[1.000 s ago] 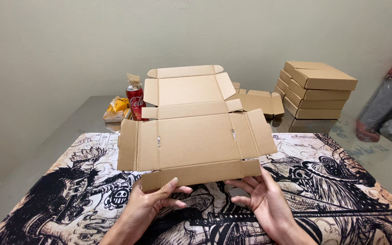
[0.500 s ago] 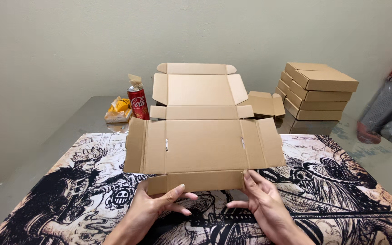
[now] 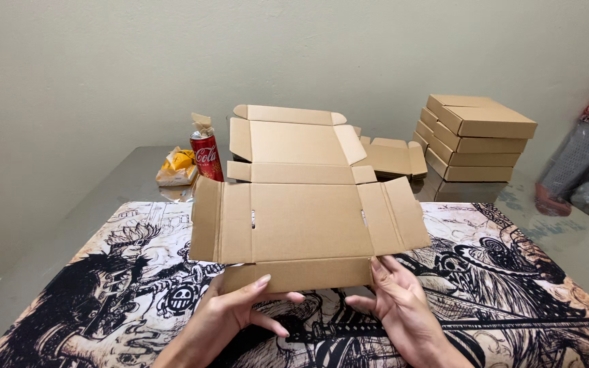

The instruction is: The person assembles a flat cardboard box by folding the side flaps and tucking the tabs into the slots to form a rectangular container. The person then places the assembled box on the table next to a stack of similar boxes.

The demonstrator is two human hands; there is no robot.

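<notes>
The flat cardboard box blank (image 3: 305,221) lies unfolded on the patterned mat (image 3: 506,272), just beyond both hands. The left hand (image 3: 230,317) pinches the near flap at its lower left edge, thumb on top. The right hand (image 3: 397,310) touches the same flap at its right end with open fingers. Farther behind the blank stand a red drink can (image 3: 206,156) and a yellow packet (image 3: 178,165), to the left. Beyond the right hand, a stack of folded boxes (image 3: 475,136) rests on the table (image 3: 574,238).
</notes>
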